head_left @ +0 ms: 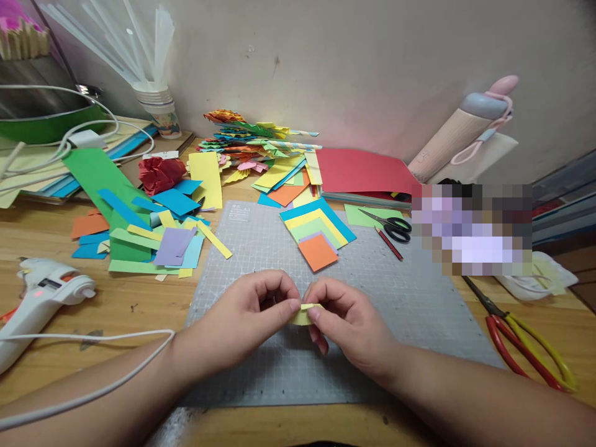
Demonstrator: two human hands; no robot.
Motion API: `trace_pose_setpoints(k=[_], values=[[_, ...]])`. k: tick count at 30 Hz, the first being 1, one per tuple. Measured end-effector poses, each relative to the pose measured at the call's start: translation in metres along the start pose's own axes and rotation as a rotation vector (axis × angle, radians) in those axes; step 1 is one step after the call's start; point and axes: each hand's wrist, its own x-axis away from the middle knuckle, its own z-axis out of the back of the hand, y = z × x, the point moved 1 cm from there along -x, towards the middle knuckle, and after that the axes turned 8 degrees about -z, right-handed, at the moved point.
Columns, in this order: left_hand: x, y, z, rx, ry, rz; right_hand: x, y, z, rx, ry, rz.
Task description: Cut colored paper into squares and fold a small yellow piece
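Note:
Between both hands is a small piece of pale yellow paper [303, 316], with a narrow folded strip along its upper edge. My left hand [267, 304] pinches its left end between thumb and fingers. At the right end, my right hand [342, 316] is closed on the same paper, thumb on top. Both hands are over the grey cutting mat [372, 366]. Just beyond them lies a stack of square papers [321, 230] in blue, yellow, green and purple, with an orange square [318, 251] on top.
Paper scraps [174, 248] cover the left side, near a white glue gun [51, 292] with its cable over my left forearm. Black scissors [395, 228] and a red pencil [388, 243] lie right of the stack. Larger red-and-yellow-handled scissors [526, 347] lie farther right. A red pad [365, 171] sits behind.

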Motion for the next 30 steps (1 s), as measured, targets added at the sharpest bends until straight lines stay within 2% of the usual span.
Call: trace_pose_setpoints(k=[12,23,30], values=[[0.0006,0.0018,-0.0004,-0.102,-0.013,-0.04,-0.0002,0.0015,0.0025,-0.023,0.01,-0.029],[-0.0012,-0.0016,0.0022,-0.044,-0.059,0.042,0.0006,-0.0003,0.002,0.023,0.058,0.03],[0.0,-0.0027,0.0017,-0.121,-0.066,0.039,0.0012,0.0024,0.0018,0.076,0.046,0.053]])
